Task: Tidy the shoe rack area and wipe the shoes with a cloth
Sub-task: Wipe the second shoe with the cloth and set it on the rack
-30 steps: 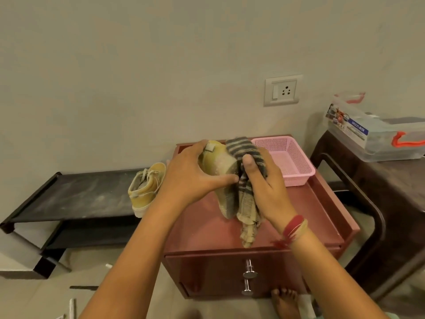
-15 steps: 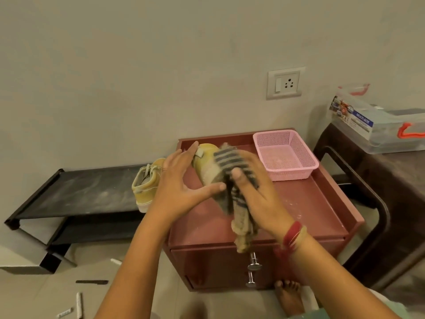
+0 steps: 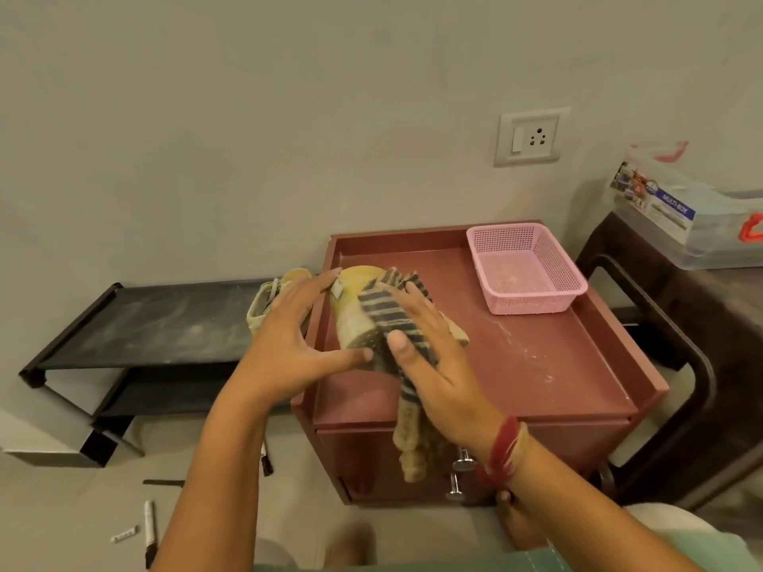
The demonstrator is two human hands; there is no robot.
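the maroon cabinet (image 3: 536,365) stands against the wall, its top ringed by a raised lip on the back and both sides, with the front edge open. most of the top's right and front area is bare and lightly dusted. left of the cabinet sits the low black shoe rack (image 3: 157,324), its upper shelf dusty. a second yellow shoe (image 3: 264,303) rests at the rack end nearest the cabinet. right of the cabinet is a dark table (image 3: 681,324) carrying a clear storage box (image 3: 702,225). a pink basket (image 3: 524,299) sits in the cabinet's back right corner, well apart from the hands.

over the cabinet's left edge, the left hand (image 3: 289,340) holds the yellow shoe (image 3: 355,295) sole-up between an outstretched thumb and spread fingers. the right hand (image 3: 433,357) lies nearly flat on the striped cloth (image 3: 388,315), fingers and thumb pressing it onto the sole. the cloth's tail hangs past the cabinet's front edge. two markers (image 3: 149,526) lie on the floor left of the cabinet.

a second ago the shoe stood more upright over the cabinet's middle, the left fingers wrapped it closely, and the right hand clutched the cloth.
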